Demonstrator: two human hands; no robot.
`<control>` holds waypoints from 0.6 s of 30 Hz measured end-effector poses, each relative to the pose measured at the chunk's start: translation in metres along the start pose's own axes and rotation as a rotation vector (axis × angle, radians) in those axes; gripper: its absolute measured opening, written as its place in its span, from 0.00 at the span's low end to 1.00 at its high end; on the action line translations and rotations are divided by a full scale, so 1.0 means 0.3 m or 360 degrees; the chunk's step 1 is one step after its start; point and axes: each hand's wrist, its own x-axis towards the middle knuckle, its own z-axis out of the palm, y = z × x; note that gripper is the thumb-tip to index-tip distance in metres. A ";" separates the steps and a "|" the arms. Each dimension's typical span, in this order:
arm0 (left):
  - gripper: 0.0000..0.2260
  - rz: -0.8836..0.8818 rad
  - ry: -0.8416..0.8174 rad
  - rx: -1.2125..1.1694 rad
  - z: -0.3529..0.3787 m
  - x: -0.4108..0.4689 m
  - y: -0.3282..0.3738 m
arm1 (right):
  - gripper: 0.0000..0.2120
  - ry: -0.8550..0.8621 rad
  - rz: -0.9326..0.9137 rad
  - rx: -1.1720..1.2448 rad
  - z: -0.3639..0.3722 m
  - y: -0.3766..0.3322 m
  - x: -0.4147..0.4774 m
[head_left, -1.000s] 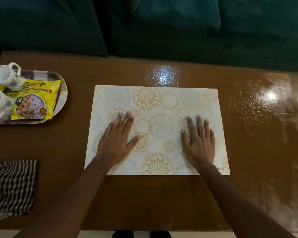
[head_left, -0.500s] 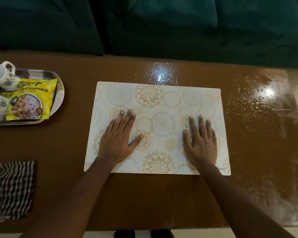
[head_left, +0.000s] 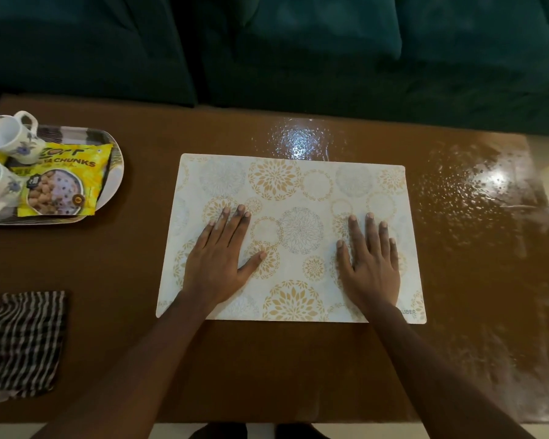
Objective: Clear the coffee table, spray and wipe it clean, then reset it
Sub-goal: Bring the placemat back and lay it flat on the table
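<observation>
A white placemat [head_left: 293, 191] with gold and grey flower circles lies flat in the middle of the brown coffee table [head_left: 114, 267]. My left hand [head_left: 221, 258] rests palm down on the mat's left half, fingers spread. On the right half my right hand [head_left: 370, 261] also lies flat, fingers apart. Neither hand holds anything. At the table's left edge a tray [head_left: 114, 172] carries two white flowered mugs [head_left: 10, 137] and a yellow snack packet [head_left: 61, 182]. A black-and-white checked cloth [head_left: 19, 340] lies at the near left.
The table's right part [head_left: 476, 198] is shiny with wet droplets. A dark green sofa [head_left: 298, 49] runs along the table's far side. Pale floor shows at the near edge and far right.
Both hands stay flat on the placemat and have slid slightly toward its far side. The mat has hardly shifted. The view has drifted a little.
</observation>
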 end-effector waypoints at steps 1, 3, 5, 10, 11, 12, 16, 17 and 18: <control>0.37 0.0007 -0.0013 -0.0001 0.002 0.001 0.001 | 0.30 -0.0001 0.0006 0.0009 0.001 0.001 -0.002; 0.37 0.0018 -0.0031 -0.0018 0.006 -0.002 -0.001 | 0.29 0.0001 0.0009 0.0022 0.005 0.000 -0.012; 0.37 0.0017 -0.0052 -0.0033 0.003 -0.003 -0.005 | 0.29 -0.0002 0.0014 0.0031 0.007 -0.001 -0.018; 0.37 -0.0036 -0.0047 -0.0037 -0.006 -0.009 0.006 | 0.30 0.0002 -0.0014 0.0026 0.000 -0.007 -0.010; 0.37 -0.0050 -0.0038 -0.0041 -0.003 -0.017 0.011 | 0.30 0.0001 -0.0022 0.0029 0.000 -0.006 -0.010; 0.38 -0.0060 -0.0026 -0.0044 0.000 -0.026 0.016 | 0.30 0.0002 -0.0027 0.0031 0.001 -0.005 -0.010; 0.38 -0.0086 -0.0017 -0.0057 0.006 -0.042 0.029 | 0.30 -0.0003 -0.0051 0.0042 -0.002 0.006 -0.006; 0.38 -0.0088 -0.0013 -0.0065 0.004 -0.042 0.030 | 0.30 -0.0002 -0.0052 0.0044 -0.003 0.006 -0.005; 0.38 -0.0085 -0.0009 -0.0070 0.003 -0.041 0.029 | 0.31 0.0001 -0.0051 0.0047 -0.003 0.004 -0.006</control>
